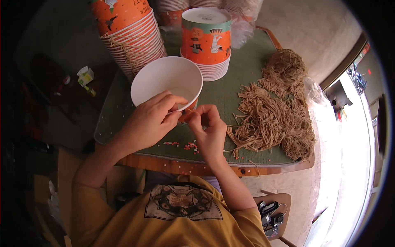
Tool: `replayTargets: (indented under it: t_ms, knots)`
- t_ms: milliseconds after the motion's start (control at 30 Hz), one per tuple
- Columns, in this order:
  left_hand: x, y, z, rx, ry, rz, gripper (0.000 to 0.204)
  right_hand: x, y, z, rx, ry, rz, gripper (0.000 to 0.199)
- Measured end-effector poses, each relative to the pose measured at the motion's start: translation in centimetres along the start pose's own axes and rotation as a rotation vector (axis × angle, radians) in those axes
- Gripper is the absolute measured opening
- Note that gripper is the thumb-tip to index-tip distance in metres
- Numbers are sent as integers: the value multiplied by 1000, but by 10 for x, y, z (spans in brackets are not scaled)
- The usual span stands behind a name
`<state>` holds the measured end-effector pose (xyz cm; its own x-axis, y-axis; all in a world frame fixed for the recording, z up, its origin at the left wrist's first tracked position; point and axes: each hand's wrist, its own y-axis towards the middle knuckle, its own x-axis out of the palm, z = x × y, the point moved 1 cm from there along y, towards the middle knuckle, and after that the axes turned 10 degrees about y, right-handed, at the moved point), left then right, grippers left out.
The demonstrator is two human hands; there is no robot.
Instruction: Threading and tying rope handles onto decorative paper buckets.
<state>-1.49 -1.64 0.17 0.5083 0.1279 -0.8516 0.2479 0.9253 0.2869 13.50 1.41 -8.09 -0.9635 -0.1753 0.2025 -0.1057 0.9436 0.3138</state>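
A round paper bucket [144,80], white inside with orange showing outside, stands tilted on the green tabletop with its mouth toward me. My left hand [150,117] grips its near rim, fingers inside the wall and thumb outside. Just right of that, my right hand [207,127] is closed in a pinch by the rim. Between its fingertips seems to be a thin strand, too small to make out well. Small orange and white paper dots [191,146] lie scattered below my hands. A heap of tan cut strings [271,119] lies to the right.
Behind the bucket stands an upside-down stack of orange printed buckets [205,45]. A taller leaning stack [129,37], with tan strings hanging on it, is at the far left. More bagged buckets [242,10] sit at the back. A stool [273,214] with dark devices stands lower right.
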Motion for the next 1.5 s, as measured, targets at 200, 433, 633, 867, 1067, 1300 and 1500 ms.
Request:
replayTargets:
  t_ms: [200, 433, 633, 867, 1067, 1300, 1500]
  knots:
    - [-3, 5, 7, -57, -38, -85, 30, 0, 5, 0, -35, -34, 13, 12]
    - [-1, 22, -18, -49, -271, -215, 16, 3, 8, 0, -76, -108, 9, 13]
    - [-1, 40, -21, -221, -326, -458, 12, 1, 11, -7, -127, -224, -36, 11]
    - [-3, 35, -11, 182, 136, 168, 10, -9, 27, -22, -65, -71, -84, 11]
    - [-5, 28, -7, -100, -393, -51, 24, -4, 37, -28, 121, -48, -249, 12]
    - [4, 32, -20, -211, -717, -224, 32, 3, 37, -26, 297, 442, -217, 14]
    - [3, 39, -27, -280, -698, -160, 18, -19, 31, -45, -3, -147, -117, 21]
